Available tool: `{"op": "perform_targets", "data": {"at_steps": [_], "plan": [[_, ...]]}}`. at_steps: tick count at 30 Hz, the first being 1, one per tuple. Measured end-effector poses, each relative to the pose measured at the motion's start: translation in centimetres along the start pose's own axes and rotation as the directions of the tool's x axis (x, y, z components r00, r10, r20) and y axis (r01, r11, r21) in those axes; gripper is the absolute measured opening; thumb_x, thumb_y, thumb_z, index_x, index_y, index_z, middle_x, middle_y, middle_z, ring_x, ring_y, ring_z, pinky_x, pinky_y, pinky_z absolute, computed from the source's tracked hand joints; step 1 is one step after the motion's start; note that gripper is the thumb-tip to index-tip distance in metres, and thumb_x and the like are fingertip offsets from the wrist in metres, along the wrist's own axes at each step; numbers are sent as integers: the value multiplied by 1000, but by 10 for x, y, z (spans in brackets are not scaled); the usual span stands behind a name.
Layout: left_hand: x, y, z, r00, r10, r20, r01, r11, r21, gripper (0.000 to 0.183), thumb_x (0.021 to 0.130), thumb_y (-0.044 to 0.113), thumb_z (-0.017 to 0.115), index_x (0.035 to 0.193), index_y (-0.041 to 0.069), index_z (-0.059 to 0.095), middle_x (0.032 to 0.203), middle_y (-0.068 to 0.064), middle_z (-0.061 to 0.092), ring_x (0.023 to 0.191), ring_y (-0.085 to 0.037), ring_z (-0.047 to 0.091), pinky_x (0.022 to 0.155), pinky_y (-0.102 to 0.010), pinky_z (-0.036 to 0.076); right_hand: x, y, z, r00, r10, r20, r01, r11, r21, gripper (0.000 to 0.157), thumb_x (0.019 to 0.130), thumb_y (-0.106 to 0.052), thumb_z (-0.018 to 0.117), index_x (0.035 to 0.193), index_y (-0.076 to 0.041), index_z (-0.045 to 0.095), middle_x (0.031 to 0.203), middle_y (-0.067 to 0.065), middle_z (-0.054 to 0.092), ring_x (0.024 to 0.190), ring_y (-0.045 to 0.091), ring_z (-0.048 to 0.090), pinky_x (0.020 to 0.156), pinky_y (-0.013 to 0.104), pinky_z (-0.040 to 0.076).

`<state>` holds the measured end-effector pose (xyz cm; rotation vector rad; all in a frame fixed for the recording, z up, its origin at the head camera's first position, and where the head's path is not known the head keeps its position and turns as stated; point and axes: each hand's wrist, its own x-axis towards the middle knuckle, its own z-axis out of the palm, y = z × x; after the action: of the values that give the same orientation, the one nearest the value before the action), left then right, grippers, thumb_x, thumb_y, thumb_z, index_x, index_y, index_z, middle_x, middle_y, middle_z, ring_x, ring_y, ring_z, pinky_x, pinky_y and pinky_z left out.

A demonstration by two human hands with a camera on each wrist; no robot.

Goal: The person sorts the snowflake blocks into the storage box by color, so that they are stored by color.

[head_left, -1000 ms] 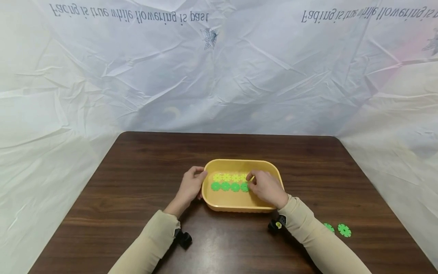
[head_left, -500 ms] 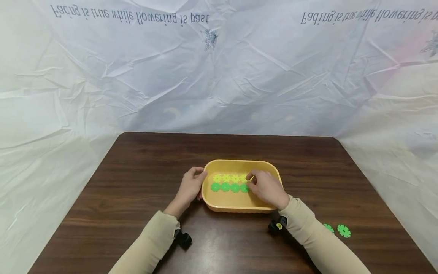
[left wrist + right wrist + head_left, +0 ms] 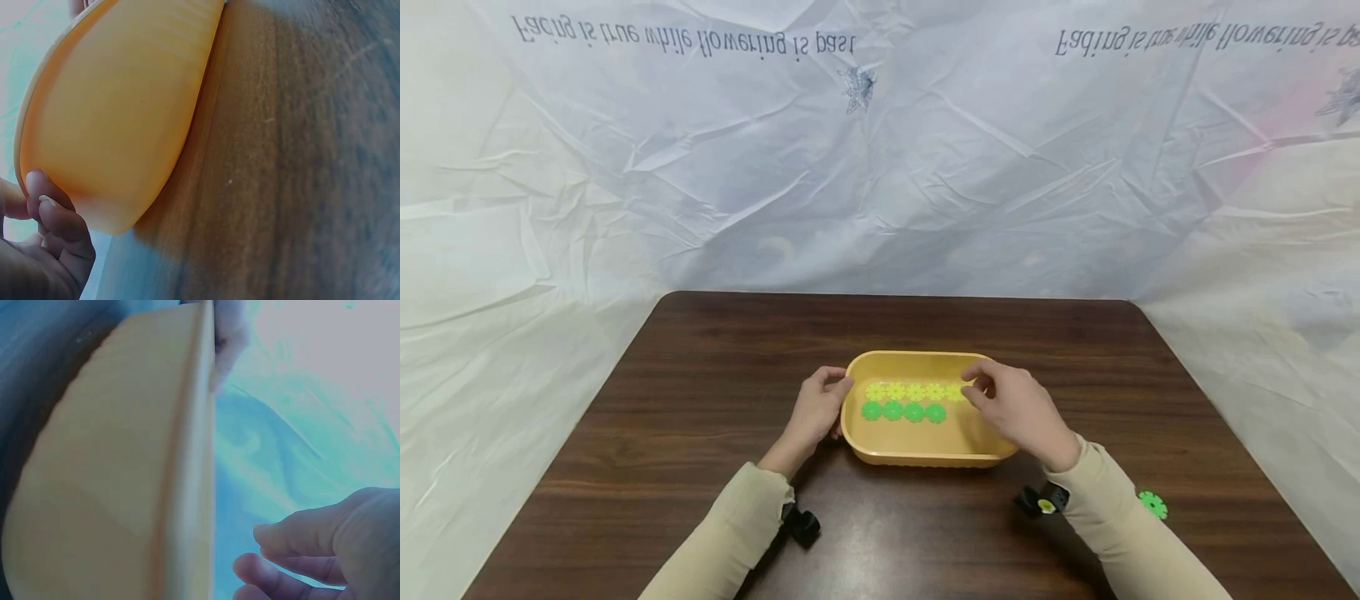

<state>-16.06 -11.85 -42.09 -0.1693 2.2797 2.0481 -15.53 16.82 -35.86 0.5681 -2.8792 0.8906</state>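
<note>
A yellow plastic basin [image 3: 931, 460] stands on the table, with a row of yellow snowflake discs [image 3: 915, 392] inside. Nearer the front lies a parallel row of green snowflake discs [image 3: 913, 412]. My left hand [image 3: 817, 408] holds the basin's left rim; in the left wrist view its thumb and fingers [image 3: 65, 225] pinch the edge. Over the basin's right end hovers my right hand [image 3: 1018, 408], fingers loosely bent beside the last yellow disc. In the right wrist view, nothing shows between its thumb [image 3: 294, 532] and fingers.
Another green snowflake disc [image 3: 1152, 505] lies on the dark wooden table [image 3: 737, 350], partly behind the right sleeve [image 3: 1120, 508]. A pale printed sheet [image 3: 880, 167] hangs behind and beside the table. Each wrist wears a small black camera [image 3: 806, 528].
My right hand has drawn back to the right and risen from the yellow row, uncovering one more yellow disc at its end. The left hand stays on the rim.
</note>
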Motion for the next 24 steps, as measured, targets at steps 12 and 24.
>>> {"op": "perform_targets", "data": {"at_steps": [12, 24], "plan": [[1, -1, 0, 1000, -8, 9, 8, 1000, 2, 32, 100, 21, 55, 125, 1, 51, 87, -24, 65, 37, -14, 44, 34, -27, 39, -48, 37, -54, 986, 120, -115, -130, 988, -82, 22, 96, -29, 62, 108, -11, 66, 85, -1, 65, 68, 15, 55, 53, 28, 45], [0, 0, 0, 1000, -5, 12, 5, 1000, 4, 33, 100, 21, 55, 125, 1, 51, 87, -24, 65, 37, -14, 44, 35, -26, 39, -96, 93, -84, 941, 336, -41, -338, 932, -129, 52, 95, -51, 57, 115, -3, 63, 94, 8, 66, 74, 18, 58, 55, 32, 45]]}}
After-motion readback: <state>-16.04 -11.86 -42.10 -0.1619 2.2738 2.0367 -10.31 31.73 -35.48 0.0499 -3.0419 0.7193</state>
